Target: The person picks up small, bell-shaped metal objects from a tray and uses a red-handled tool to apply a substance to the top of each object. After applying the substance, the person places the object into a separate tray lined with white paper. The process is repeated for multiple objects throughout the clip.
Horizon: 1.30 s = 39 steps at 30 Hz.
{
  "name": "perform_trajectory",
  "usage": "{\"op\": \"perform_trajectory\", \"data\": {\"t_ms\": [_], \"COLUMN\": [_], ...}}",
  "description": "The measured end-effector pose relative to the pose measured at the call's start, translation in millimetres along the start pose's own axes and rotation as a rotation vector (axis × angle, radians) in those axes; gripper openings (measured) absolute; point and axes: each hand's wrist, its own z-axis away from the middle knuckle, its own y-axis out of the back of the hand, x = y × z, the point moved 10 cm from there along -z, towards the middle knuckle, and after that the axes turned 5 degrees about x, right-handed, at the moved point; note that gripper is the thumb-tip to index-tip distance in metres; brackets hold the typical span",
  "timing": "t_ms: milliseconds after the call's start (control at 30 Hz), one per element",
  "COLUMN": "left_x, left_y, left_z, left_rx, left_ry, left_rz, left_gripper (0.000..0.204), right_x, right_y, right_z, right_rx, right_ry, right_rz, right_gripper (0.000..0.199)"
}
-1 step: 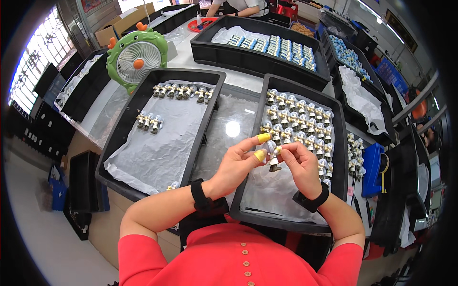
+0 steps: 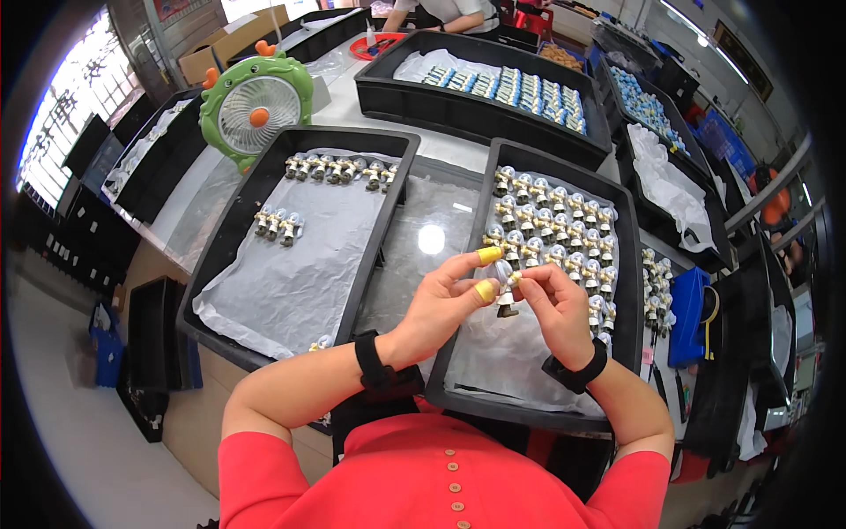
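Both hands hold one small figurine [image 2: 506, 300], with a pale silvery head, a white and gold body and a dark base, above the right-hand tray [image 2: 438, 377]. My left hand [image 2: 438, 304], with yellow covers on the thumb and index fingertips, pinches it at the head. My right hand [image 2: 564, 319] grips its other side near the gold part with thumb and fingers. Just beyond my hands, rows of similar figurines [image 2: 561, 196] lie on white paper in this tray. Fingers hide part of the held figurine.
A left-hand black tray [image 2: 345, 304] holds several like figurines [image 2: 278, 226] on paper. Behind it stands a green fan [image 2: 300, 84]. Farther back, a large tray [image 2: 458, 110] carries blue and white pieces. More figurines [image 2: 656, 286] and a blue bin [image 2: 687, 315] are at right. Another person [image 2: 454, 16] sits opposite.
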Motion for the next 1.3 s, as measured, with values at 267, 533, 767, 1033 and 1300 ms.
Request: {"op": "perform_trajectory", "data": {"t_ms": [267, 533, 767, 1033, 1300], "left_x": [-12, 36, 115, 112, 102], "left_y": [-17, 29, 140, 273, 275], "left_z": [-1, -20, -32, -16, -16], "left_rx": [-0.093, 0.092, 0.323, 0.697, 0.804], "left_ry": [0.009, 0.068, -0.081, 0.159, 0.23], "left_rz": [-0.059, 0.342, -0.232, -1.347, -1.89], "left_gripper": [0.055, 0.034, 0.03, 0.033, 0.035], "right_x": [-35, -48, -50, -45, -41], "right_y": [-8, 9, 11, 12, 12], "right_z": [16, 14, 15, 10, 8], "right_rx": [-0.072, -0.061, -0.077, -0.066, -0.074], "right_ry": [0.203, 0.217, 0.216, 0.178, 0.167], "right_rz": [0.089, -0.065, -0.085, -0.061, -0.039], "right_gripper": [0.019, 0.017, 0.017, 0.015, 0.015]}}
